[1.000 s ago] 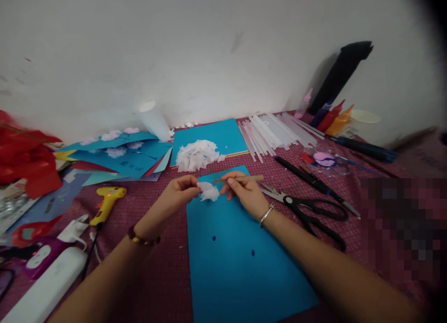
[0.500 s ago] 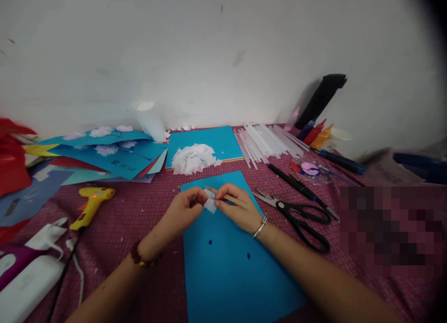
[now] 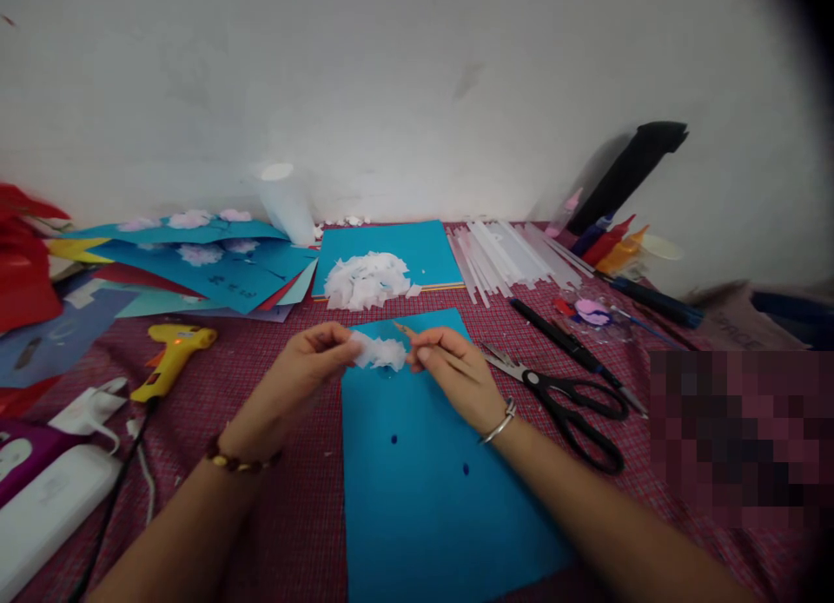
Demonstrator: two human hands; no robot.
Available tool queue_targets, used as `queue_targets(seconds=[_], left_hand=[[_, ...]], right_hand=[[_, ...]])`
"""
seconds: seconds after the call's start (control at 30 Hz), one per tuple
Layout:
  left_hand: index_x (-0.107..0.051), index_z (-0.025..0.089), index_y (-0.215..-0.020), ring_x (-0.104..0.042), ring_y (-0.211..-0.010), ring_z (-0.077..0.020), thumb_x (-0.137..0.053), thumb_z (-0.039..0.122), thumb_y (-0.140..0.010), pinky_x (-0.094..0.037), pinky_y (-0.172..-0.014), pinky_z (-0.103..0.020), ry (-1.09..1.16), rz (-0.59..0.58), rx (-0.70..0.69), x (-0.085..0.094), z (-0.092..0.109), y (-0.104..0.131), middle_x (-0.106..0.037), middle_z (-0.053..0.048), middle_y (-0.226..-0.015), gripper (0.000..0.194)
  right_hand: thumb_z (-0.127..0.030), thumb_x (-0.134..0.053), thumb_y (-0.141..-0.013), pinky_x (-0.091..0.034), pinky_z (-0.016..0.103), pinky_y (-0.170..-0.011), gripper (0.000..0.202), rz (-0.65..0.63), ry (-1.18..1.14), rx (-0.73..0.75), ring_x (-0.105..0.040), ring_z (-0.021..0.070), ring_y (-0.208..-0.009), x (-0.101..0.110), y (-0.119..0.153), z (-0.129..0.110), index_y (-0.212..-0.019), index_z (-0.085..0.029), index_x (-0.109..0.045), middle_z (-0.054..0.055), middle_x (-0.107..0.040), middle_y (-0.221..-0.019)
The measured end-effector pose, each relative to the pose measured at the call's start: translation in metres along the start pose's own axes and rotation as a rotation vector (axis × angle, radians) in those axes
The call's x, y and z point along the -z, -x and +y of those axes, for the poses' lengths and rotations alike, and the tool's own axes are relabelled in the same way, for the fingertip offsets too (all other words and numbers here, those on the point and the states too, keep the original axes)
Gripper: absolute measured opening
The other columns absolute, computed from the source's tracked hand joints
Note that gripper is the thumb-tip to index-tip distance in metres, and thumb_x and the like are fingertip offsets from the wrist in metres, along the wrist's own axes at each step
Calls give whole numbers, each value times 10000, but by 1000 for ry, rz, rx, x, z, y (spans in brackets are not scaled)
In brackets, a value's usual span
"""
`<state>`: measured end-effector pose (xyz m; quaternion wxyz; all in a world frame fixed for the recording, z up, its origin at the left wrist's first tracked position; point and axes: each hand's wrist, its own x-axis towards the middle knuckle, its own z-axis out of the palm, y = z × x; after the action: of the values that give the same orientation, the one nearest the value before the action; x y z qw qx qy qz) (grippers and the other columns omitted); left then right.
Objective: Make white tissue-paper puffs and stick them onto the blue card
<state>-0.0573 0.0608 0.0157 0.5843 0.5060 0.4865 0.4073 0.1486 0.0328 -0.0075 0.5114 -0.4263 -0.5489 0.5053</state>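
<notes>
Near the top of a blue sheet [image 3: 417, 499], my left hand [image 3: 313, 360] pinches a pale piece of thin white paper [image 3: 365, 349] between thumb and fingers. Ruffled white paper spans the gap toward my right hand [image 3: 456, 377]; whether it is one piece or several I cannot tell. Thumb and fingers of the right hand are closed round a thin wooden stick [image 3: 405, 329], its pointed tip up and to the left. A few dark blue dots [image 3: 466, 470] mark the sheet below my hands.
White paper scraps [image 3: 366, 280] are heaped on stacked blue sheets [image 3: 423, 242]. Black-handled scissors [image 3: 566, 394] lie at the right, beside a black pen [image 3: 553, 334] and translucent sticks [image 3: 501, 255]. At the left are a yellow glue gun [image 3: 170, 360], its cord and a white power strip [image 3: 58, 516].
My hands have moved apart, the left one going left. More ruffled white paper now shows between them. The view has shifted slightly.
</notes>
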Motion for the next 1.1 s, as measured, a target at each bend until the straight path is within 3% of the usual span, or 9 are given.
queue_targets(seconds=[0.07, 0.17, 0.37, 0.47, 0.63, 0.77, 0.9, 1.1], left_hand=[[-490, 171, -626, -416, -499, -54, -736, 283, -642, -288, -453, -175, 75, 81, -36, 15, -1, -7, -529, 52, -591, 271], [-479, 172, -620, -379, -462, -45, -734, 285, -640, -255, -422, -174, 49, 93, -24, 31, -9, -16, -516, 56, -575, 280], [-598, 169, -690, -403, -465, -70, -650, 334, -686, -258, -427, -195, -335, 42, 67, 41, -19, -24, -529, 40, -562, 173], [-618, 173, -738, -429, -515, -83, -611, 344, -720, -305, -475, -204, -449, -20, 26, 44, -20, -24, -555, 28, -632, 171], [-611, 182, -789, -452, -581, -94, -568, 354, -775, -351, -546, -213, -494, -169, -5, 48, -19, -22, -559, 26, -692, 178], [-649, 186, -828, -445, -585, -98, -575, 357, -770, -335, -534, -212, -490, -283, -15, 46, -19, -22, -553, 27, -668, 194], [-612, 186, -883, -488, -622, -108, -593, 359, -760, -376, -566, -224, -364, -317, -16, 35, -19, -19, -588, 11, -735, 213], [-566, 181, -716, -401, -501, -74, -646, 325, -729, -300, -476, -196, -348, -353, -14, 14, -19, -18, -489, 54, -577, 165]], right_hand=[[-304, -485, -885, -483, 286, -706, 219, -54, 53, 55, -602, 134, -716, 7, -2, 2, -1002, -199, -637, 24, -654, -833], [-284, -445, -911, -468, 287, -729, 257, -166, 172, 131, -599, 140, -763, 13, -4, 6, -988, -219, -682, 19, -646, -812], [-112, -457, -784, -460, 270, -646, 234, -248, 275, 100, -594, 142, -671, 8, -3, 14, -759, -191, -676, 4, -650, -681], [-92, -453, -745, -453, 269, -646, 234, -247, 334, 110, -581, 140, -646, 6, -5, 13, -697, -193, -659, -2, -638, -646], [-113, -446, -768, -450, 253, -633, 237, -226, 376, 84, -597, 141, -670, 3, -6, 12, -748, -199, -666, 0, -656, -683], [-115, -431, -781, -440, 237, -600, 246, -175, 386, 7, -587, 130, -651, 3, -6, 14, -776, -196, -663, -2, -662, -706], [-124, -435, -784, -437, 236, -586, 238, -150, 370, -29, -584, 129, -645, 4, -6, 15, -794, -196, -662, -4, -663, -714], [-122, -439, -792, -430, 242, -571, 239, -141, 361, -54, -578, 129, -631, 5, -5, 14, -789, -197, -666, -4, -667, -708]])
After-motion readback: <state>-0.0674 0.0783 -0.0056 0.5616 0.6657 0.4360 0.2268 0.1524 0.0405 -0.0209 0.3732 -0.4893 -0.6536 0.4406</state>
